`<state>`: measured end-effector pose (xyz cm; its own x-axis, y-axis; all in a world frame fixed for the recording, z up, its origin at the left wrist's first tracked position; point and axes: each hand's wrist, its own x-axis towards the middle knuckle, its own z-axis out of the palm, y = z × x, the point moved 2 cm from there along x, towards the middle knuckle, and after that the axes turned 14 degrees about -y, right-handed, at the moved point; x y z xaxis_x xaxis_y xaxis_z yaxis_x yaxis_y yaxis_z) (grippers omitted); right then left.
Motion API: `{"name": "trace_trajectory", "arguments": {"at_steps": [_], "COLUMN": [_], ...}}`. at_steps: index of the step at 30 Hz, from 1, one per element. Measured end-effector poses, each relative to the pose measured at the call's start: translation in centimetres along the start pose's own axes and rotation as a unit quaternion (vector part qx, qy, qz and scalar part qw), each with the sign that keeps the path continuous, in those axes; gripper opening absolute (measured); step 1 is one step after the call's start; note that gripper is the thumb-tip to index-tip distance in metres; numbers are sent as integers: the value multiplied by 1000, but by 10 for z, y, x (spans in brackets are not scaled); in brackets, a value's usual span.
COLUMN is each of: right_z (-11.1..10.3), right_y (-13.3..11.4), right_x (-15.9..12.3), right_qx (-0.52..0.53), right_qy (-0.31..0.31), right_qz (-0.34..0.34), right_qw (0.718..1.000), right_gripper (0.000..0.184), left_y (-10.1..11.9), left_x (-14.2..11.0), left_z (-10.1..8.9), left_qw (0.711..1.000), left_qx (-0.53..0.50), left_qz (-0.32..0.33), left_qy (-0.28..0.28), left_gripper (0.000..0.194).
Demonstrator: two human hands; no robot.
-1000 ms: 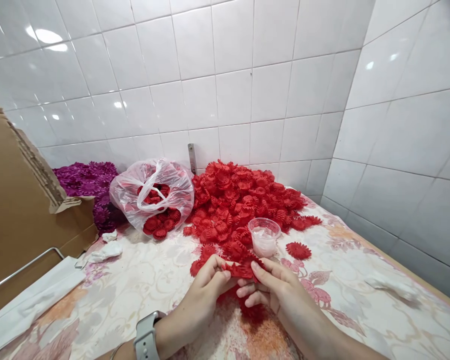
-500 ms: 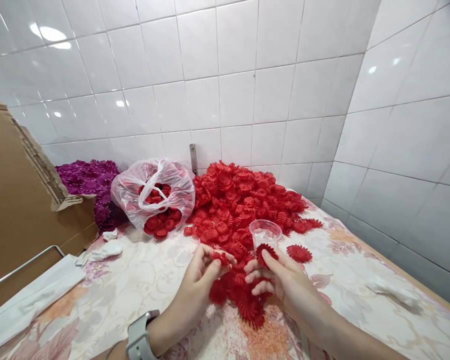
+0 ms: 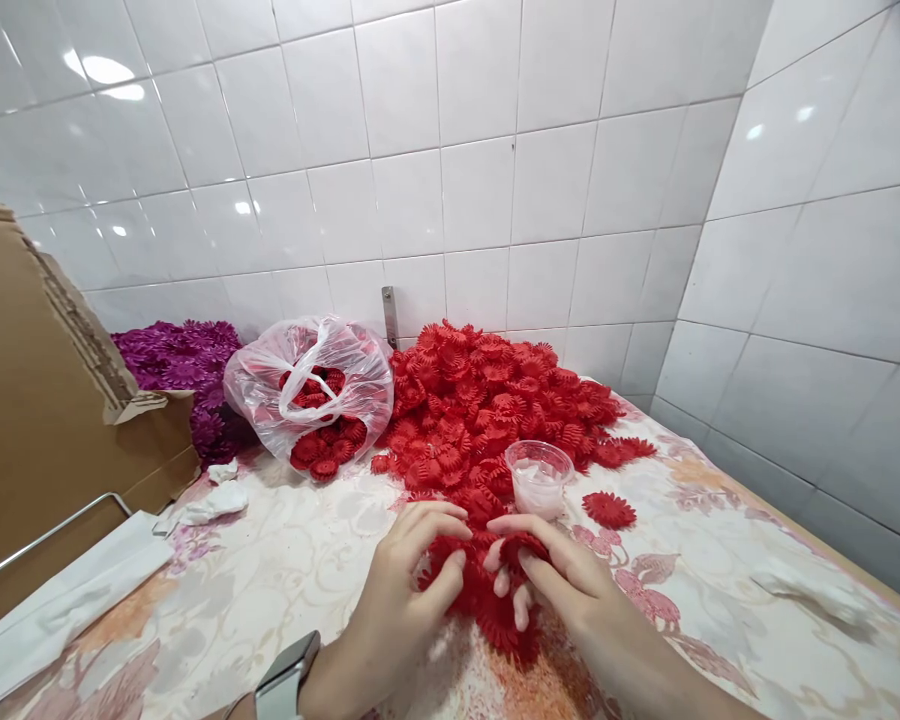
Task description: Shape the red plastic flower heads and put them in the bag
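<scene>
In my right hand (image 3: 570, 580) a dark red fabric flower (image 3: 523, 548) is pinched between thumb and fingers. My left hand (image 3: 418, 575) is beside it, thumb and fingers curved apart, with red petals in the gap behind them; nothing shows held there. Several loose red flowers (image 3: 506, 625) lie on the table under and between my hands. Just beyond my right hand stands a small clear plastic cup (image 3: 538, 490) with whitish stuff in it. A single red flower (image 3: 609, 510) lies flat to the right of the cup.
A big heap of red flowers (image 3: 487, 390) rises against the tiled wall. Left of it sit a tied plastic bag (image 3: 270, 385) of red flowers, a purple flower pile (image 3: 172, 355) and a cardboard box (image 3: 37, 420). Crumpled white tissue (image 3: 214, 503) lies on the floral tablecloth (image 3: 292, 570).
My left hand has opened and no longer holds the red flower piece it had. My right hand has turned and moved slightly lower, uncovering the cup, still with its flower.
</scene>
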<state>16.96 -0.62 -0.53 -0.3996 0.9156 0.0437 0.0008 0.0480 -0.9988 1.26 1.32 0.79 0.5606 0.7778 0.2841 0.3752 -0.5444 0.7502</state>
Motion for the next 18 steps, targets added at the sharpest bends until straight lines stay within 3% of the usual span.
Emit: {"name": "trace_trajectory", "arguments": {"at_steps": [5, 10, 14, 18], "right_z": [1, 1, -7, -14], "right_y": [3, -3, -7, -7], "right_x": [-1, -3, -5, -4], "right_qx": [-38, -67, -87, -21], "right_qy": [0, -13, 39, 97], "right_qz": [-6, -25, -62, -74], "right_qw": [999, 997, 994, 992], "right_gripper": [22, 22, 19, 24], "left_y": [5, 8, 9, 4], "left_x": [-2, -2, -1, -2], "left_z": [5, 3, 3, 9], "left_qw": [999, 999, 997, 982], "left_qx": [-14, -2, 39, 119], "left_qz": [21, 25, 30, 45], "left_qy": [-42, -38, -61, -138], "left_gripper": [16, 11, 13, 21]}}
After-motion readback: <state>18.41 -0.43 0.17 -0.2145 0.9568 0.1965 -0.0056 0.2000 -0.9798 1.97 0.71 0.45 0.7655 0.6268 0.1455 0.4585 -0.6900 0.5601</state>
